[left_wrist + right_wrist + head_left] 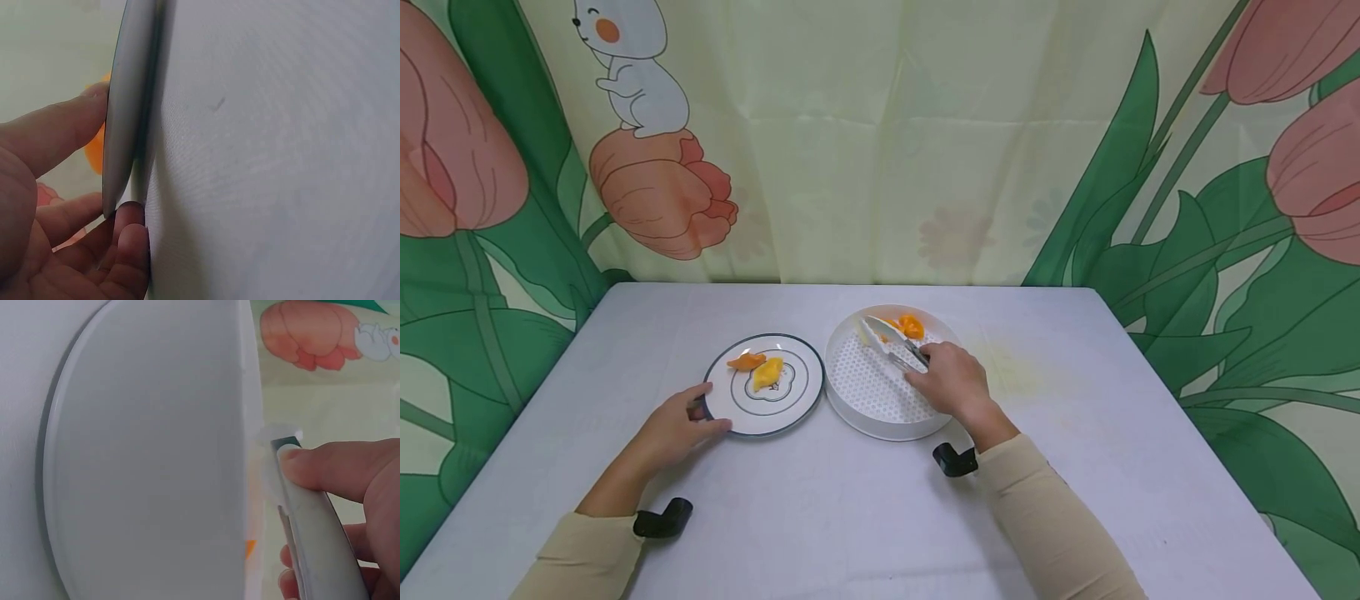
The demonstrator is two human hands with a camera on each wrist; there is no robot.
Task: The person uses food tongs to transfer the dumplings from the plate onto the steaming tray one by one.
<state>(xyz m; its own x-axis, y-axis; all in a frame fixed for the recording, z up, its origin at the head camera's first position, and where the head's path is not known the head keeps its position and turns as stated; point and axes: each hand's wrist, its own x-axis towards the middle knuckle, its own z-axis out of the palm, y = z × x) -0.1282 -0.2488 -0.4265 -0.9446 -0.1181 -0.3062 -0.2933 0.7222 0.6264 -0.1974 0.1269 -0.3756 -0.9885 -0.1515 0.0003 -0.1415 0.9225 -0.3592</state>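
My left hand grips the near-left rim of a white plate with dark rings, its thumb over the top and fingers beside and below the edge. On the plate lie a small orange piece and a yellow, dumpling-like piece. My right hand holds metal tongs over a round white tray with a perforated base. The tongs point to the tray's far left side. Orange pieces lie at the tray's back, partly behind the tongs.
Plate and tray stand side by side on a white-covered table. A faint yellowish stain marks the cloth right of the tray. Behind the table hangs a printed curtain with tulips and a white animal.
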